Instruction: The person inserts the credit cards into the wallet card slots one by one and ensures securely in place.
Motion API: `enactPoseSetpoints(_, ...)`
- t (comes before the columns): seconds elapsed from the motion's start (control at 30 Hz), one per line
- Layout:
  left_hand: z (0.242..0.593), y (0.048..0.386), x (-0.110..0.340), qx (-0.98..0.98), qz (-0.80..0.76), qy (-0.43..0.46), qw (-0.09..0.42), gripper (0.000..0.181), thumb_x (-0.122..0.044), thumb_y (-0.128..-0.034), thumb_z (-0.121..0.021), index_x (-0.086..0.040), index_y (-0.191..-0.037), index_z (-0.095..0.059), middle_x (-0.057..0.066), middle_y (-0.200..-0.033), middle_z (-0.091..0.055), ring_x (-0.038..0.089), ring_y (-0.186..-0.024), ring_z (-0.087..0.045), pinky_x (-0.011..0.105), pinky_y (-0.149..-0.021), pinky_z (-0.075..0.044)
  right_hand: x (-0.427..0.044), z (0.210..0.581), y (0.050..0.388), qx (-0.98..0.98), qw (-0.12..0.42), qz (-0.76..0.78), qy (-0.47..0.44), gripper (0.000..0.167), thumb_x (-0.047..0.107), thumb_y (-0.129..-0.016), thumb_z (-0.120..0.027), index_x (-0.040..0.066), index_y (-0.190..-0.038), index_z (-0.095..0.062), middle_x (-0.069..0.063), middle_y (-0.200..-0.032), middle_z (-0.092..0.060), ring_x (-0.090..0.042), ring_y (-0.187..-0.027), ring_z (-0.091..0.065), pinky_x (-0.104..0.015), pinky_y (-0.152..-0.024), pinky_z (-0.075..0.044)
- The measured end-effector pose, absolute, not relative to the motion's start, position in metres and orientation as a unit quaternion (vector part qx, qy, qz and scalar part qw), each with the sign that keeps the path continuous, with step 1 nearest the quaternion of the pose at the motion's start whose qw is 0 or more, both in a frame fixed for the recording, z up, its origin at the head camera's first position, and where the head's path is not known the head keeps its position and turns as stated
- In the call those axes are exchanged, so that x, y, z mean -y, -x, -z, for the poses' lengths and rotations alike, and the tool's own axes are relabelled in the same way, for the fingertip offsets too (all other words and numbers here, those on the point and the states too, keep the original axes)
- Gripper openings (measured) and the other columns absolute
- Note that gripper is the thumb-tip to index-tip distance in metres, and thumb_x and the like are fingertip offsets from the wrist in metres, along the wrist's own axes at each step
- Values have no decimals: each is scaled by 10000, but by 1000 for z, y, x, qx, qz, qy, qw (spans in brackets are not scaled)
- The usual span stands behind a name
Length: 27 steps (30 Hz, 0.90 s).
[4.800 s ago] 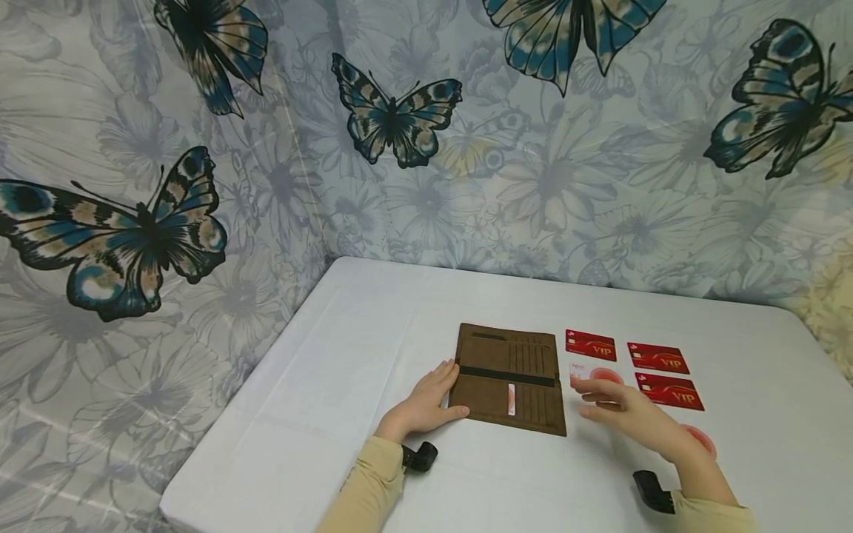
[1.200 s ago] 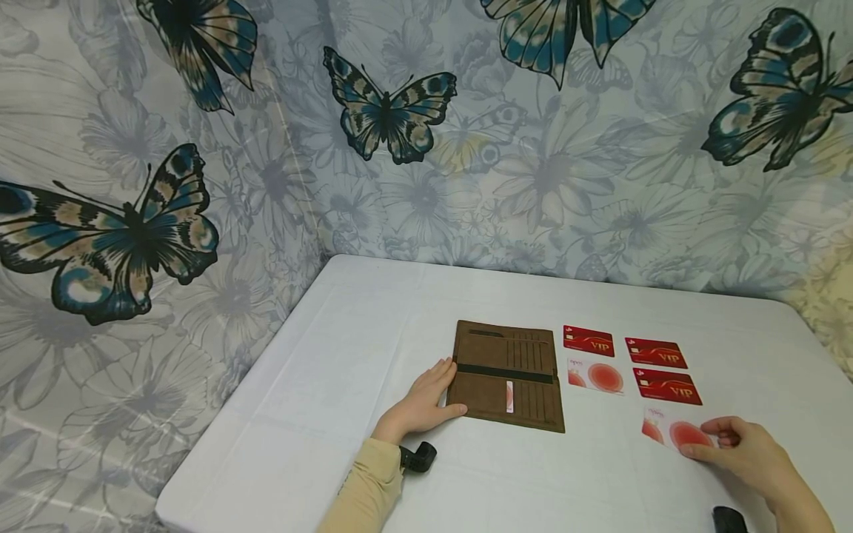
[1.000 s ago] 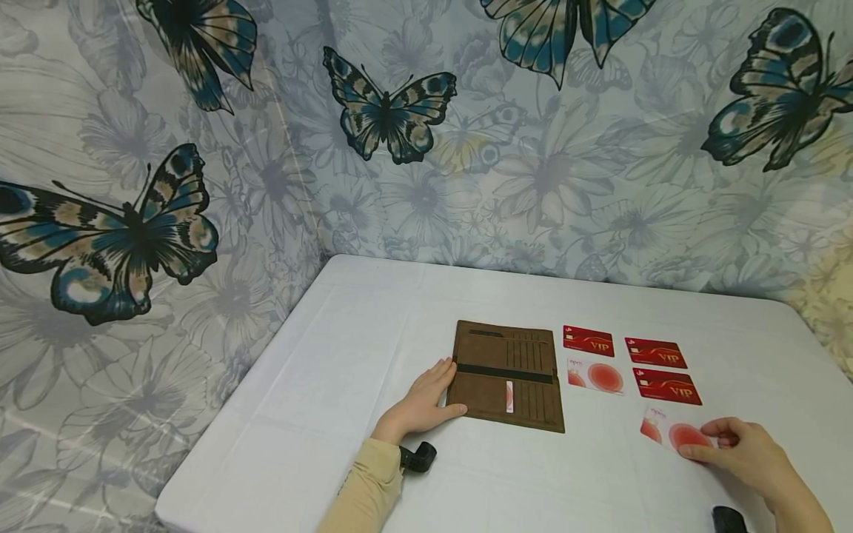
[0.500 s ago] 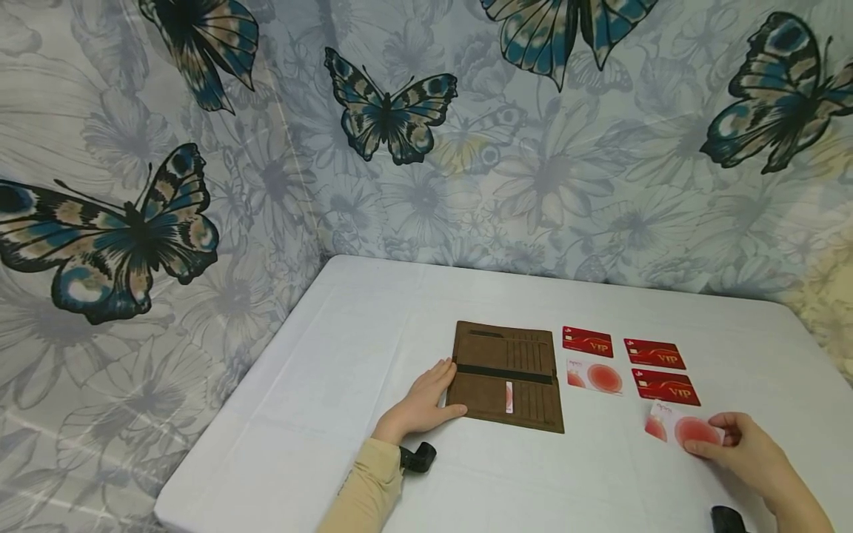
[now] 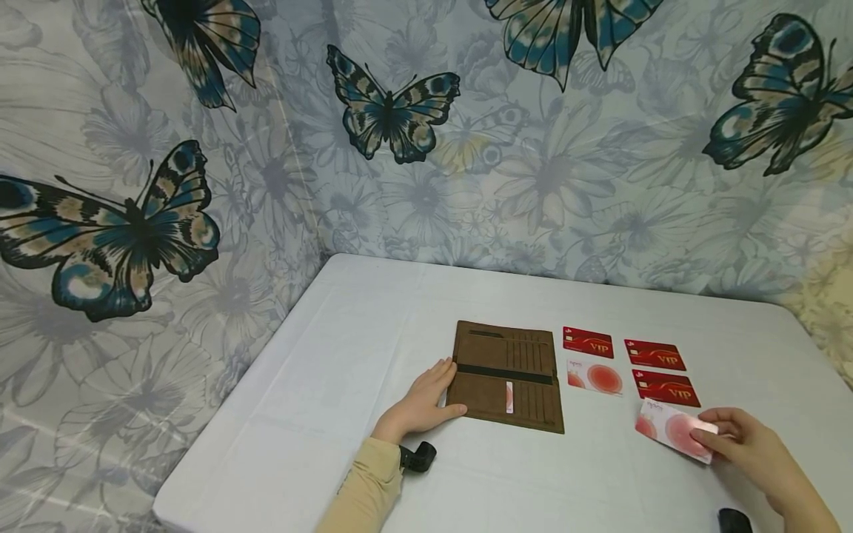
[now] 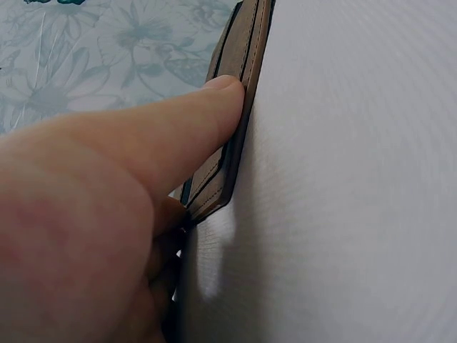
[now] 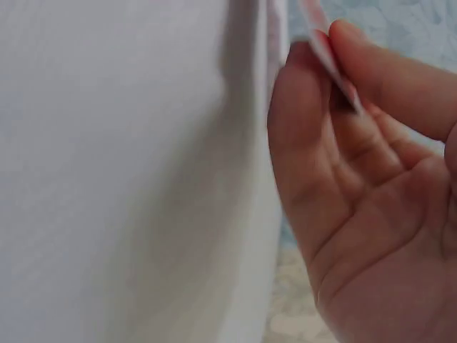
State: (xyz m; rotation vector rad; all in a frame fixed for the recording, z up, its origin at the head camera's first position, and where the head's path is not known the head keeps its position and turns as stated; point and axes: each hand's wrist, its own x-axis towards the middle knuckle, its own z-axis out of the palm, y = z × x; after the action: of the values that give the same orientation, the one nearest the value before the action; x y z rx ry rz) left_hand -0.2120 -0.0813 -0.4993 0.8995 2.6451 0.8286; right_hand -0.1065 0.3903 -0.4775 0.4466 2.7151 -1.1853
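A brown wallet (image 5: pixel 506 348) lies unfolded on the white table, a card with a pink-and-white strip showing (image 5: pixel 509 397) tucked in its lower half. My left hand (image 5: pixel 423 400) rests at the wallet's left side, straight fingers along the edge and thumb on the lower left corner. In the left wrist view that thumb (image 6: pixel 193 125) presses the wallet's stitched face. At the right, my right hand (image 5: pixel 749 448) pinches a white card with a pink circle (image 5: pixel 669 429) between thumb and fingers. The card is tilted, raised off the table. Edge-on, it shows in the right wrist view.
Right of the wallet lie a red VIP card (image 5: pixel 588 343) and, below it, a white card with a red circle (image 5: pixel 595 377). Farther right are two more red cards, an upper VIP card (image 5: pixel 655 355) and a lower VIP card (image 5: pixel 666 388). Butterfly-patterned cloth stands behind the table (image 5: pixel 300 414).
My right hand has moved from beside the wallet to the right and pinched the lower white card. The card has since been lifted and tilted. My left hand has stayed at the wallet.
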Motion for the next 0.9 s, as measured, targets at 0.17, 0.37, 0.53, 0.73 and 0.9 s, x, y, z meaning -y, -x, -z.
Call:
enactPoseSetpoints(0.17,497,211,81,-901,-286,-304,118,790,-456,-918,-523,8,-1462,-186,110,-1534,-89,211,-1395,-47,396,-1109,-80,-369,458,105,-899,96,415,-104,633,390,-919,-564,-132,-1244,-410,-121,-956,-599,-145,-748,-585,-291,-657,-544)
enactPoseSetpoints(0.37,497,211,81,-902,-285,-303,118,791,-458,-919,-522,4,-1464,-182,111,-1533,-92,209,-1395,-46,394,-1109,-78,-345,446,108,-877,95,463,-89,574,337,-909,-599,-121,-1222,-450,-108,-978,-612,-126,-760,-591,-301,-680,-547)
enactPoseSetpoints(0.53,499,211,80,-902,-283,-304,117,801,-479,-916,-512,-3,-1466,-178,108,-1533,-94,201,-1395,-46,388,-1110,-75,-323,443,112,-860,64,502,-74,512,285,-902,-620,-112,-1187,-470,-75,-964,-616,-97,-755,-593,-308,-665,-550)
enactPoseSetpoints(0.73,499,211,81,-903,-283,-301,115,799,-476,-914,-517,-8,-1467,-182,103,-1534,-96,197,-1395,-45,388,-1110,-74,-296,433,119,-847,25,528,-50,474,281,-891,-636,-83,-1158,-490,-46,-931,-638,-103,-759,-597,-305,-653,-551)
enactPoseSetpoints(0.9,497,211,81,-902,-288,-299,118,795,-466,-914,-524,-7,-1467,-183,101,-1534,-94,197,-1395,-43,389,-1110,-72,-278,427,125,-841,8,540,-40,471,266,-888,-640,-84,-1158,-479,-64,-897,-628,-121,-745,-599,-303,-648,-551)
